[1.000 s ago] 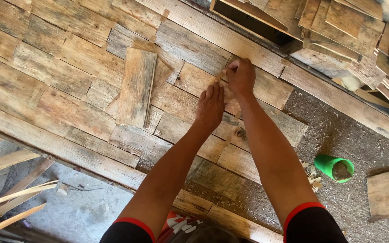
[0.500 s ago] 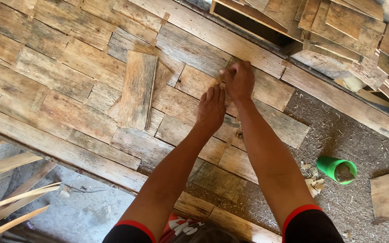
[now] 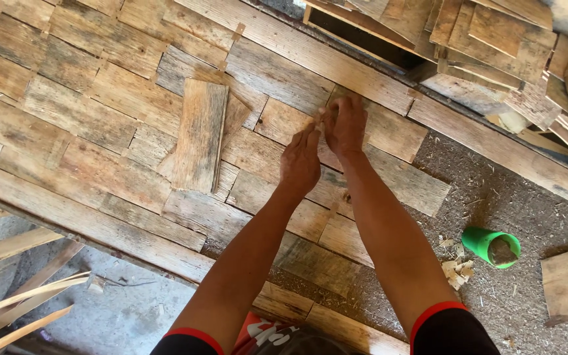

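Both my arms reach forward over a surface covered in weathered wooden planks [image 3: 100, 118]. My left hand [image 3: 300, 161] lies flat, palm down, fingers together, pressing on a short plank [image 3: 277, 121]. My right hand [image 3: 344, 123] is just beyond and to its right, fingers curled down at the plank's edge, pinching something too small to make out. The two hands almost touch. A loose upright board [image 3: 198, 135] lies on top of the others to the left of my hands.
A green cup [image 3: 491, 246] lies on its side on the sawdust-covered board at right, with small wood chips [image 3: 456, 271] beside it. Stacked planks [image 3: 494, 39] fill the top right. Thin wood strips [image 3: 14, 315] lie at bottom left.
My hands stay at the same spot on the planks. The right hand's fingers have curled tighter and the left hand has slid slightly closer to it.
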